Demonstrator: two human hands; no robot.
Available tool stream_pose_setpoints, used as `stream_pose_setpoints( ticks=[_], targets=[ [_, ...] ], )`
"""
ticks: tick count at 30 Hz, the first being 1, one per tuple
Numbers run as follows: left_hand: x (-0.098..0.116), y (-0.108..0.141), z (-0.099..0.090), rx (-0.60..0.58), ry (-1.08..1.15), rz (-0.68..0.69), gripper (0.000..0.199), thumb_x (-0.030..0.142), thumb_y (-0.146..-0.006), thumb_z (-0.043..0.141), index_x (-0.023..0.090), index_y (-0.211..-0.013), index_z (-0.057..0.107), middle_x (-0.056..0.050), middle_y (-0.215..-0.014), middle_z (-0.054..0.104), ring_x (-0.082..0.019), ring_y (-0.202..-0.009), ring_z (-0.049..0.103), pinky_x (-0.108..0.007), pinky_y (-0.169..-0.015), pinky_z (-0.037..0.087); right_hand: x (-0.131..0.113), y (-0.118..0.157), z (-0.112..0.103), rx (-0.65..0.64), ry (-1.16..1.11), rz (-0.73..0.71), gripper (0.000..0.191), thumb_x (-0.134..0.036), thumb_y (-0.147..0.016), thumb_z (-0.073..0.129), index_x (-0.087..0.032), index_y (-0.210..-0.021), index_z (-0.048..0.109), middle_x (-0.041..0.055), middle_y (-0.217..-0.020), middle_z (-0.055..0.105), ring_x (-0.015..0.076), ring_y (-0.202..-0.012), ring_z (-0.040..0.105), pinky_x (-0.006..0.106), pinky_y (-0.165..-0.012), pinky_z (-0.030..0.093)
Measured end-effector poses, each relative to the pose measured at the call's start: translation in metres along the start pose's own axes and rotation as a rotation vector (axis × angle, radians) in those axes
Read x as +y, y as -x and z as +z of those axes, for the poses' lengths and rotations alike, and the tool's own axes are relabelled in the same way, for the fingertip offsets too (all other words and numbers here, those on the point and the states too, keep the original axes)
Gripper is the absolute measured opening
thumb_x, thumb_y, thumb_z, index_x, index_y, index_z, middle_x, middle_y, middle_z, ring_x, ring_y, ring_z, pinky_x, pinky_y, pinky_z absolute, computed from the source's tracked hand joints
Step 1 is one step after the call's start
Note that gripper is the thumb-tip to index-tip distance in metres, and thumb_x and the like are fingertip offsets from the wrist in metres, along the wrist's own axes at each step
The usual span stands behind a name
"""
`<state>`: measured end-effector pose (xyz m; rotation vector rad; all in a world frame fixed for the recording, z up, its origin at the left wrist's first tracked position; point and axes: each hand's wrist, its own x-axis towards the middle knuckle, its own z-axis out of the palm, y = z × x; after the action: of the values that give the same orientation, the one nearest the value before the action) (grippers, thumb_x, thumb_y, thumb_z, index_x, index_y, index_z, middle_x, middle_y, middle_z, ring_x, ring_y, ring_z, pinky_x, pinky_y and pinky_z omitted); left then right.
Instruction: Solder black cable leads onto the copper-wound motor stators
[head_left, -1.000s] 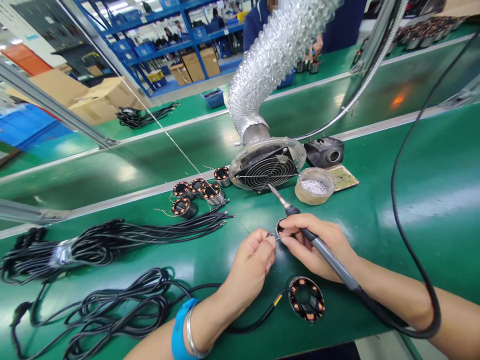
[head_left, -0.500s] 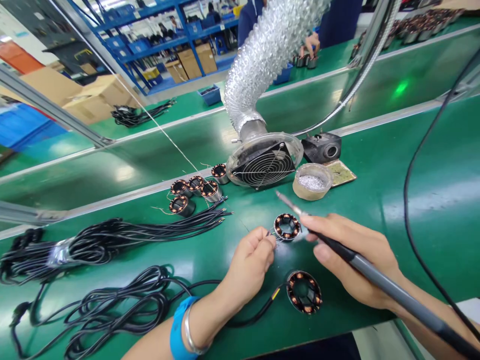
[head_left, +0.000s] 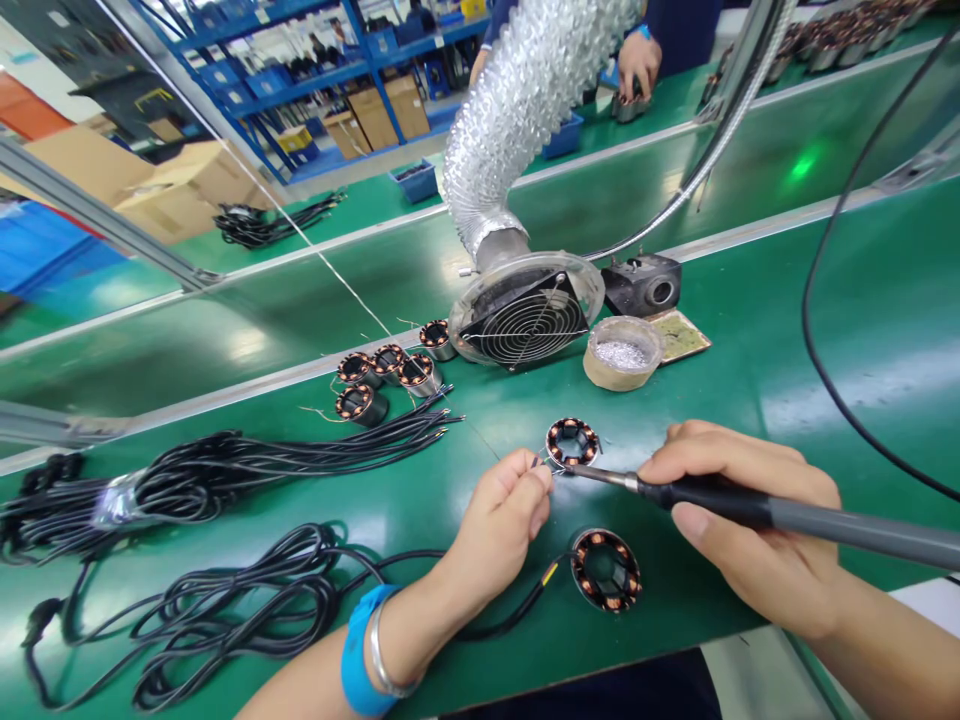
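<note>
- We're now bringing the iron [head_left: 720, 498] down level, its tip meeting the stator [head_left: 557, 433] at 6–7 o'clock on the ring; half a second back we were holding it raised and off.
- So we're now working right at the wire side, tip and leads [head_left: 550, 464] sitting close together. We can't tell whether solder is flowing.
- Our left hand [head_left: 502, 520], at the stator's 8 o'clock, is keeping thumb and forefinger pinched narrow on the leads.
- Our right hand [head_left: 787, 585], out at 4 o'clock, is closing its fingers round the iron's grip; we're no longer touching the stator with it.
- We're keeping the stator over the bench [head_left: 750, 370], ahead of both hands; fan [head_left: 529, 325] sitting at 11 o'clock, tub [head_left: 619, 375] at 1.
- We're seeing a round, dark, open-centred ring with bright copper coils facing up, leads coming off its left side. Joint finish is too small for us to judge.
- We're leaving a second ring [head_left: 628, 590] at 5 o'clock, cable [head_left: 534, 603] reaching its left edge.
</note>
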<state>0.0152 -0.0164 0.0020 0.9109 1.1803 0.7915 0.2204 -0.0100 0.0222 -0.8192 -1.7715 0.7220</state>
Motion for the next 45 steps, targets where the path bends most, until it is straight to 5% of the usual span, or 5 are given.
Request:
stream_pose_setpoints(
  ticks=[27, 40, 45],
  targets=[
    [-0.005, -0.001, 0.0, -0.018, -0.036, 0.039, 0.026, 0.039, -0.089, 0.052, 0.02, -0.073, 0.045, 0.01, -0.048, 0.036, -0.008, -0.045, 0.026, -0.022, -0.047, 0.022, -0.009, 0.001, 0.008, -0.061, 0.025, -0.189, 0.028, -0.009, -0.076, 0.049, -0.02, -0.096, 0.065, 0.0005, -0.061, 0.055, 0.014, -0.049, 0.045, 0.032, -0.047, 0.034],
    [-0.004, 0.001, 0.0, -0.015, -0.048, 0.057, 0.027, 0.041, -0.088, 0.052, 0.019, -0.073, 0.045, 0.01, -0.048, 0.037, -0.007, -0.045, 0.026, -0.022, -0.047, 0.023, -0.004, 0.001, 0.005, 0.043, 0.02, -0.218, 0.027, -0.011, -0.077, 0.053, -0.017, -0.099, 0.067, 0.0005, -0.062, 0.054, 0.0141, -0.05, 0.047, 0.031, -0.047, 0.037],
    [-0.004, 0.0, 0.0, -0.011, -0.039, 0.044, 0.028, 0.042, -0.087, 0.054, 0.02, -0.072, 0.046, 0.01, -0.047, 0.036, -0.007, -0.044, 0.025, -0.022, -0.047, 0.022, 0.009, -0.007, 0.002, 0.233, 0.365, -0.224, 0.025, -0.01, -0.082, 0.059, -0.019, -0.104, 0.066, 0.0055, -0.082, 0.064, 0.0186, -0.066, 0.057, 0.033, -0.06, 0.047]
  ],
)
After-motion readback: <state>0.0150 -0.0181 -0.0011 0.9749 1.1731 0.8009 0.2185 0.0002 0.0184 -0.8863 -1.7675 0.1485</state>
